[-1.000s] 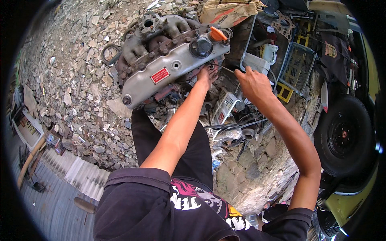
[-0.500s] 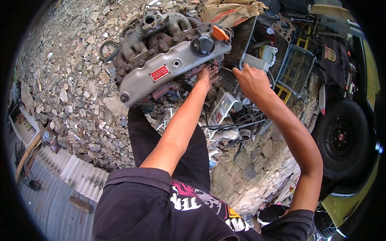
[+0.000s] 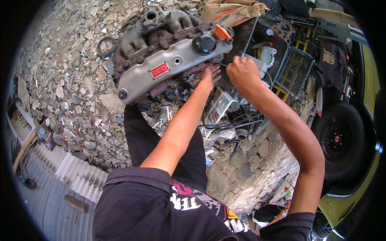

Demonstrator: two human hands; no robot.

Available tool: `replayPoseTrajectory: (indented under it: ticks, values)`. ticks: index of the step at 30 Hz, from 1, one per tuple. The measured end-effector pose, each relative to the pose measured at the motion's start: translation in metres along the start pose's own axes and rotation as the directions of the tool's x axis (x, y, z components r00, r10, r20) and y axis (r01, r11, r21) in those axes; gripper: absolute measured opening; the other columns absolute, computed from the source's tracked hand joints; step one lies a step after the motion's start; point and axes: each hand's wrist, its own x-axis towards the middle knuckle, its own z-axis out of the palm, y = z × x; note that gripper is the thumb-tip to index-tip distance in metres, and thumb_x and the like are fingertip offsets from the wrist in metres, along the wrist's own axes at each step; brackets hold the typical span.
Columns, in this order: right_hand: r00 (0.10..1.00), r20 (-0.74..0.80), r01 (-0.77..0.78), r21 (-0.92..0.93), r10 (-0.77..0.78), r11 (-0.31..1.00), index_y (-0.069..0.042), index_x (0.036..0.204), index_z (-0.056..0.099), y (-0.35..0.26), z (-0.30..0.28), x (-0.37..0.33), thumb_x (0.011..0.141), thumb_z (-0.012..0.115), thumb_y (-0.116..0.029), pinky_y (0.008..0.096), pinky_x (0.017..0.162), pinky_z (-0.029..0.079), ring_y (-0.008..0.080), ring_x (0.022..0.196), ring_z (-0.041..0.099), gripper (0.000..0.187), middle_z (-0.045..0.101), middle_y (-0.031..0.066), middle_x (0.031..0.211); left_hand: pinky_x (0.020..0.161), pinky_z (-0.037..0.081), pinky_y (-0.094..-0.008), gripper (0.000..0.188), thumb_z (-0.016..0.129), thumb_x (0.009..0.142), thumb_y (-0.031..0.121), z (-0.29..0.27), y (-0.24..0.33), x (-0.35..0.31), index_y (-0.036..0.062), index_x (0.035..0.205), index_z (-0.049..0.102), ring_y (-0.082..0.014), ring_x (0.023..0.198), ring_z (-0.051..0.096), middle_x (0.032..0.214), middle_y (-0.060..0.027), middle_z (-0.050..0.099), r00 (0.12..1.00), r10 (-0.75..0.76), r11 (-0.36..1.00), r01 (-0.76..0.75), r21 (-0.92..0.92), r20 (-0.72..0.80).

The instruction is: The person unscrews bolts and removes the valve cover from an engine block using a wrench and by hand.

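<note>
Engine, one, beyond the person's knees: silver cover, red label, black cap, brown rusted manifold. Lower flank shadowed, partly behind left hand, fingers spread, no hold visible. Right hand, right of engine: closed on a thin rod, mostly hidden. Farther right: mesh basket, contents unclear. Behind engine: brown sack, contents unseen.

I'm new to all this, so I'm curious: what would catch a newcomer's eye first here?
First, the engine with its big silver cover, upper centre, its red label and an orange piece at the right end. Then the left hand by the engine's near side, the right hand closed beside it. A black wheel sits far right.
</note>
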Motion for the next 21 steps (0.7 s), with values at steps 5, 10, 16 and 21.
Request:
replayPoseTrajectory:
  ticks: [5, 10, 16, 21]
  values:
    - [0.985, 0.073, 0.159, -0.023, -0.157, 0.987, -0.016, 0.081, 0.074, 0.009, -0.015, 0.029, 0.087, 0.057, -0.02, 0.0344, 0.07, 0.046, 0.021, 0.085, 0.069, 0.019, 0.07, 0.0043, 0.081, 0.094, 0.046, -0.0465, 0.038, 0.042, 0.1, 0.037, -0.002, -0.001, -0.003, 0.01, 0.123, 0.055, -0.0188, 0.108, 0.06, 0.123, -0.0029, 0.063, 1.0, 0.016, 0.999, -0.016, 0.04, -0.013]
    - [0.994, 0.036, 0.103, -0.083, -0.101, 0.991, -0.017, 0.08, 0.074, 0.019, -0.011, 0.049, 0.087, 0.058, -0.022, 0.0344, 0.074, 0.044, 0.0203, 0.084, 0.069, 0.018, 0.072, 0.0026, 0.081, 0.09, 0.046, -0.0441, 0.037, 0.042, 0.099, 0.036, -0.011, -0.002, 0.008, 0.0119, 0.122, 0.057, -0.0171, 0.105, 0.059, 0.122, -0.0008, 0.063, 1.0, 0.021, 0.997, -0.023, 0.07, 0.021]
    - [0.985, 0.036, 0.174, -0.13, -0.171, 0.976, -0.014, 0.08, 0.073, 0.041, -0.008, 0.058, 0.084, 0.061, -0.02, 0.0339, 0.082, 0.042, 0.0202, 0.089, 0.066, 0.014, 0.07, 0.0049, 0.087, 0.085, 0.046, -0.0401, 0.036, 0.045, 0.098, 0.037, -0.017, 0.008, -0.003, 0.0114, 0.115, 0.063, -0.0145, 0.099, 0.058, 0.116, 0.0009, 0.064, 0.995, 0.08, 0.931, -0.095, 0.353, 0.057]
    - [0.984, -0.031, 0.168, -0.127, -0.173, 0.978, -0.015, 0.078, 0.073, 0.063, 0.002, 0.065, 0.083, 0.061, -0.019, 0.0342, 0.085, 0.041, 0.0198, 0.089, 0.065, 0.013, 0.068, 0.005, 0.085, 0.087, 0.045, -0.0332, 0.033, 0.045, 0.102, 0.031, -0.019, 0.037, -0.04, 0.009, 0.112, 0.067, -0.0126, 0.094, 0.059, 0.108, -0.0002, 0.066, 0.935, 0.235, 0.704, -0.352, 0.616, 0.266]
